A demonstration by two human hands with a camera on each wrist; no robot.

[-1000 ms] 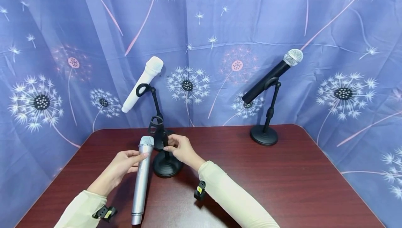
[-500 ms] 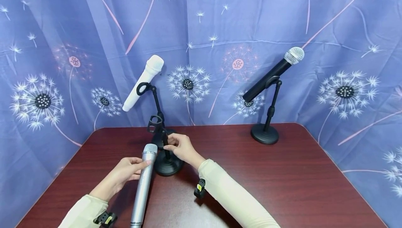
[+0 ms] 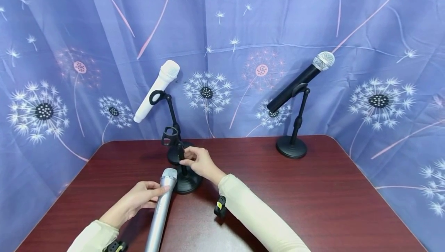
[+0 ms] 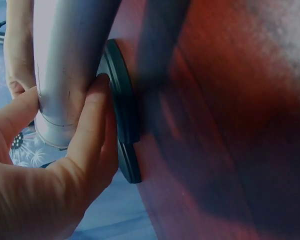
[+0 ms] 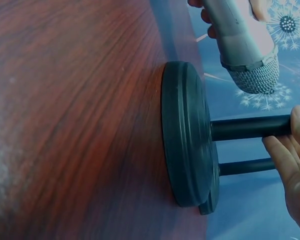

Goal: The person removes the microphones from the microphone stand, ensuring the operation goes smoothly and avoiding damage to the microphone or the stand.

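My left hand [image 3: 138, 201] grips a silver microphone [image 3: 160, 215] just below its mesh head, thumb on one side and fingers on the other. The microphone's head points away from me, and its tail runs out of the head view at the bottom. With thumb and fingers, my right hand [image 3: 202, 164] pinches the pole [image 5: 250, 127] of a black desktop microphone stand [image 3: 190, 184]. This stand's round base sits on the table, and the clip [image 3: 170, 136] on top holds nothing. In the right wrist view the silver mesh head [image 5: 257, 77] is beside the pole, apart from it.
Close behind stands another black stand [image 3: 172, 117] bearing a tilted white microphone [image 3: 153, 92]. At the back right, a third stand [image 3: 292, 147] carries a black microphone [image 3: 292, 88] with a silver head. A blue dandelion-print curtain [image 3: 222, 24] hangs behind the reddish-brown table [image 3: 313, 205].
My left hand has drawn the silver microphone nearer to me and slightly right, so its head now overlaps the front stand's base in the head view. The right hand keeps its place on the pole.
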